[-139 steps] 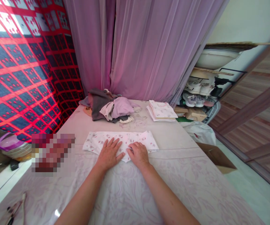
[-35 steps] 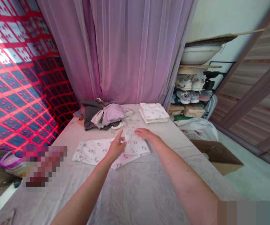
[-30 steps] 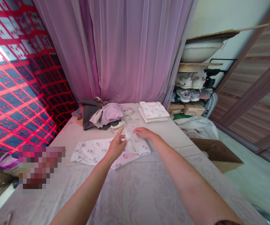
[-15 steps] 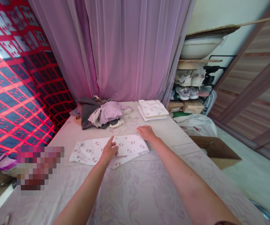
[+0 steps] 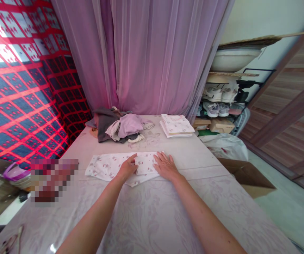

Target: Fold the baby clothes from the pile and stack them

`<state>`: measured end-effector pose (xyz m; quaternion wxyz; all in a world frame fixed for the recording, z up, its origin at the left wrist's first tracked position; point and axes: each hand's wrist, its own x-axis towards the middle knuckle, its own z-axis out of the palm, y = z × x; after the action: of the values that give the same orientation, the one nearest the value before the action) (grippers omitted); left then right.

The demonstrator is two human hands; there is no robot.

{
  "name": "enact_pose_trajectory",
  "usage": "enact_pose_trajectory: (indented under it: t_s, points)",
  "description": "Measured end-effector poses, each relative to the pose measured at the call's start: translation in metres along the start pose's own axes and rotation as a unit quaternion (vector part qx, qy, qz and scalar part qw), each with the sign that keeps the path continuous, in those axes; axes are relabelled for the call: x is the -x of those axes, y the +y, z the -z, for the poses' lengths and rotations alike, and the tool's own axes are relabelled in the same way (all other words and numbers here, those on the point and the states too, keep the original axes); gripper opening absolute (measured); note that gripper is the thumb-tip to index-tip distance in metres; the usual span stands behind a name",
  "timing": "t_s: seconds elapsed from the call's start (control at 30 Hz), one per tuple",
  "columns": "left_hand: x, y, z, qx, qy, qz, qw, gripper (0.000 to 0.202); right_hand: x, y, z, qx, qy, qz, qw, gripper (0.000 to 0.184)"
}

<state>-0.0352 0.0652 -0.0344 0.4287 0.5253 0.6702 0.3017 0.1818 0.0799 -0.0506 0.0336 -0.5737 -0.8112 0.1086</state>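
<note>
White pajama pants [image 5: 105, 165] with a small scattered print lie across the bed in front of me, one end folded over on top of the rest. My left hand [image 5: 127, 169] rests at the inner edge of that folded part, thumb and forefinger apart. Spread flat over the right end of the fold is my right hand [image 5: 165, 166], its fingers stretched out on the cloth. Behind it, a stack of folded clothes [image 5: 177, 125] in a similar white print sits near the curtain. A loose heap of clothes, with a lilac piece [image 5: 130, 125] and a dark grey one [image 5: 104, 123], lies at the far left.
A patterned sheet [image 5: 152, 218] covers the bed. Lilac curtains [image 5: 152, 56] hang behind it, and a red-and-dark checked cloth [image 5: 22, 91] hangs left. An open cardboard box [image 5: 247, 174] and a shoe rack with sneakers [image 5: 212, 94] stand right. A pixelated patch hides something at left.
My right hand has come down from the far right corner of the pants to lie flat on the folded part. My left hand stays at the fold's inner edge. The view has shifted slightly.
</note>
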Motion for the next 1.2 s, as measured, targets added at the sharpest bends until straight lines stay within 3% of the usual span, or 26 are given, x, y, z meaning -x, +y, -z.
enact_pose_trajectory:
  t_s: [0.07,0.13,0.27,0.37,0.5,0.73,0.83,0.9,0.97,1.2]
  points:
    - [0.002,0.001,0.004,-0.035,0.024,-0.017,0.999,0.065,-0.001,0.000,-0.001,0.003,-0.003,-0.003,1.000,0.057]
    - [0.006,0.005,0.004,-0.114,0.056,-0.083,0.988,0.058,-0.002,0.000,-0.002,0.005,-0.002,-0.003,1.000,0.057]
    - [0.012,0.010,-0.010,-0.329,0.033,-0.245,0.911,0.047,-0.002,0.000,-0.002,0.006,-0.005,-0.001,1.000,0.057]
    - [0.014,0.004,-0.022,-0.406,-0.010,-0.229,0.885,0.058,-0.002,0.003,0.000,0.007,0.002,-0.002,1.000,0.058]
    - [0.014,-0.006,-0.027,-0.427,-0.010,-0.210,0.880,0.069,-0.002,0.006,0.000,0.003,0.009,-0.038,0.999,0.058]
    - [0.010,-0.003,-0.017,-0.422,-0.046,-0.193,0.885,0.071,0.000,0.010,0.003,-0.027,0.014,-0.041,0.999,0.054]
    - [0.010,-0.007,-0.007,-0.405,-0.067,-0.194,0.891,0.061,0.010,0.017,0.001,-0.046,0.081,-0.132,0.987,0.049]
    - [0.013,-0.012,-0.001,-0.404,-0.052,-0.206,0.890,0.057,0.021,0.019,-0.003,-0.040,0.116,-0.200,0.972,0.049]
    - [0.019,-0.017,0.000,-0.416,-0.023,-0.233,0.879,0.056,0.032,0.019,-0.007,-0.025,0.125,-0.225,0.966,0.050]
    - [0.033,-0.030,-0.010,-0.458,0.008,-0.264,0.849,0.053,0.051,0.012,-0.010,0.002,0.057,-0.181,0.982,0.051]
